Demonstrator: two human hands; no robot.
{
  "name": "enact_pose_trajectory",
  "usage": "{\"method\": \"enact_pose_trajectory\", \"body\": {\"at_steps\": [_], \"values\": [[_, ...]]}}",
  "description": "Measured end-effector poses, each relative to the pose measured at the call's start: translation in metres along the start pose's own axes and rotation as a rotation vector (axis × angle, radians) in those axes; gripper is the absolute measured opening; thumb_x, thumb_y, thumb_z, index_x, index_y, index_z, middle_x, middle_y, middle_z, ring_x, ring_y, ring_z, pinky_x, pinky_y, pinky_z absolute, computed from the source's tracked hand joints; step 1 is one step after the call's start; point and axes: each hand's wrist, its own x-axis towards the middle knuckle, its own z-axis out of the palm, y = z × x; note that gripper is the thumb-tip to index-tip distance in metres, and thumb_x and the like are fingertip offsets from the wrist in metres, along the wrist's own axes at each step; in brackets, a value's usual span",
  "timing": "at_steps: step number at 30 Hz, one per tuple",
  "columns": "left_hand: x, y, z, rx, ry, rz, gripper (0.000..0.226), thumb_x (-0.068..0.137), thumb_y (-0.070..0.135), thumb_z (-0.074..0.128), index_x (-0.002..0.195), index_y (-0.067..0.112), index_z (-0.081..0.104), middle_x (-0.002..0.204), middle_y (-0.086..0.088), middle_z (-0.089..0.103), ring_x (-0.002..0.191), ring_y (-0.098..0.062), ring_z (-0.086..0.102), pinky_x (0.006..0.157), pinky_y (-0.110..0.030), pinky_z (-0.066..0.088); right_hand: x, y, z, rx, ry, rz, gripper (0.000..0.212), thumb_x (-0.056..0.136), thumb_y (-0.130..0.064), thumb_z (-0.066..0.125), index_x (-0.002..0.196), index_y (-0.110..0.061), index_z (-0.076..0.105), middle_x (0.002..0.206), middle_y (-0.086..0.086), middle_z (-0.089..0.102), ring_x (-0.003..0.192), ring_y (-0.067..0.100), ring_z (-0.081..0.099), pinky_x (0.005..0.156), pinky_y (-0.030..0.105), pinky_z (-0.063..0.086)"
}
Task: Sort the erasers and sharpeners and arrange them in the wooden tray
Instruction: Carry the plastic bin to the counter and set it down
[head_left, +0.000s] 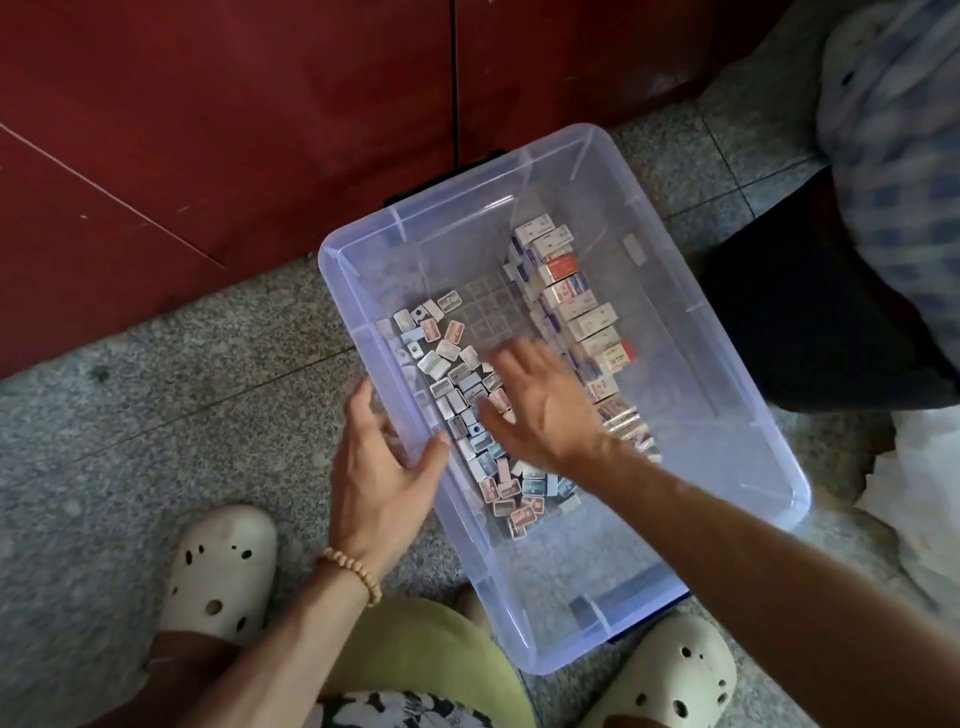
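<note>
A clear bluish plastic bin (737, 395) stands on the stone floor. Along its left side lies a loose heap of small sharpeners (441, 364), grey, blue and pink. Boxed erasers (576, 301) lie in a row down the middle. My left hand (379, 467) grips the bin's left rim, thumb inside the wall. My right hand (540, 405) is spread flat, fingers straight, over the sharpeners in the bin's middle; it is blurred and covers some of them. No wooden tray is in view.
A dark red wall (208, 130) runs behind the bin. Another person in dark trousers and a checked shirt (893, 182) is at the right. My cream clogs (223, 571) flank the bin's near end. White paper or plastic (924, 493) lies at the right edge.
</note>
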Motion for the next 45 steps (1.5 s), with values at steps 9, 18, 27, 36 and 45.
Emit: {"method": "enact_pose_trajectory", "body": {"at_steps": [9, 18, 27, 36, 45], "values": [[0.028, -0.009, -0.001, -0.008, 0.047, 0.154, 0.081, 0.077, 0.034, 0.075, 0.143, 0.015, 0.033, 0.114, 0.006, 0.056, 0.092, -0.007, 0.056, 0.085, -0.031, 0.046, -0.007, -0.001, 0.12, 0.168, -0.208, 0.622, 0.092, 0.09, -0.059, 0.047, 0.157, -0.011, 0.006, 0.166, 0.015, -0.005, 0.152, 0.036, -0.008, 0.121, 0.061, 0.008], [0.033, -0.016, 0.009, -0.051, 0.073, 0.222, 0.087, 0.071, 0.056, 0.058, 0.142, 0.017, 0.028, 0.114, 0.002, 0.061, 0.101, -0.02, 0.062, 0.085, -0.045, 0.052, 0.008, 0.037, 0.143, -0.194, -0.141, 0.188, 0.078, 0.084, -0.062, 0.051, 0.151, -0.025, 0.032, 0.16, 0.019, 0.026, 0.143, 0.05, 0.027, 0.107, 0.07, 0.026], [0.032, -0.018, 0.016, -0.012, 0.111, 0.198, 0.079, 0.073, 0.056, 0.05, 0.139, 0.02, 0.026, 0.117, -0.009, 0.062, 0.103, -0.028, 0.061, 0.088, -0.045, 0.05, 0.029, 0.043, 0.14, -0.106, -0.039, 0.24, 0.05, 0.084, -0.038, 0.047, 0.129, -0.02, 0.06, 0.146, 0.02, 0.043, 0.125, 0.047, 0.044, 0.091, 0.059, 0.048], [0.031, -0.019, 0.015, 0.019, 0.088, 0.199, 0.082, 0.074, 0.059, 0.048, 0.143, 0.021, 0.023, 0.119, -0.01, 0.063, 0.105, -0.027, 0.06, 0.089, -0.036, 0.048, 0.031, 0.032, 0.139, -0.161, 0.034, 0.327, 0.037, 0.079, -0.029, 0.056, 0.114, -0.016, 0.061, 0.13, 0.021, 0.052, 0.106, 0.043, 0.053, 0.073, 0.055, 0.055], [0.031, -0.02, 0.015, 0.019, 0.072, 0.205, 0.079, 0.08, 0.046, 0.056, 0.145, 0.019, 0.021, 0.123, -0.014, 0.062, 0.104, -0.032, 0.062, 0.088, -0.041, 0.05, 0.026, 0.037, 0.144, -0.283, 0.024, 0.095, 0.035, 0.086, -0.038, 0.071, 0.111, -0.017, 0.06, 0.12, 0.016, 0.058, 0.099, 0.035, 0.057, 0.049, 0.04, 0.053]]}}
